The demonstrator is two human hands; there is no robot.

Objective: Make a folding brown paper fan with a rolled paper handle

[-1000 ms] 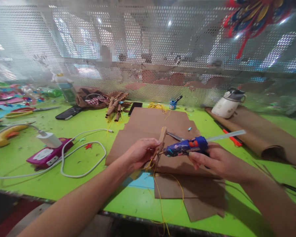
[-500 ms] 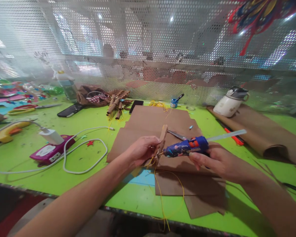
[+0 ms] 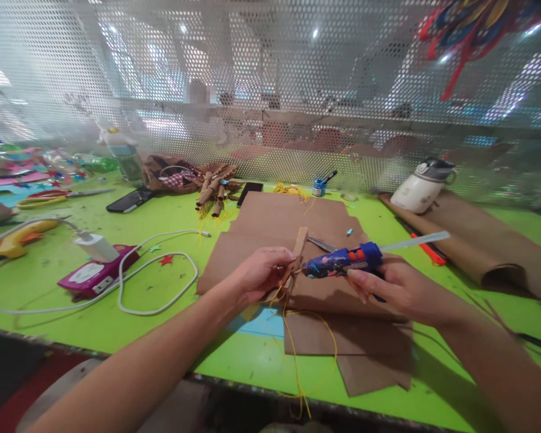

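My left hand (image 3: 265, 270) pinches a narrow strip of folded brown paper (image 3: 300, 242), held tilted above the brown paper sheets. Yellow thread (image 3: 293, 349) trails from the strip's lower end toward the table edge. Wrapped round a blue hot glue gun (image 3: 342, 262), my right hand (image 3: 394, 288) keeps its nozzle at the strip, close to my left fingers. A clear glue stick (image 3: 415, 242) juts from the gun's back. Behind the strip lie scissors (image 3: 320, 243), partly hidden. Brown paper sheets (image 3: 293, 210) spread beneath both hands.
A magenta power strip (image 3: 94, 276) with a white charger and cable (image 3: 157, 313) is on the left. Rolled paper tubes (image 3: 211, 192), a phone (image 3: 130, 200) and a blue jar (image 3: 318, 187) sit toward the back. A white bottle (image 3: 419, 187) and a brown paper roll (image 3: 487, 240) occupy the right.
The glue gun has shifted up very slightly, its nozzle staying by the paper strip. Both hands keep their grips.
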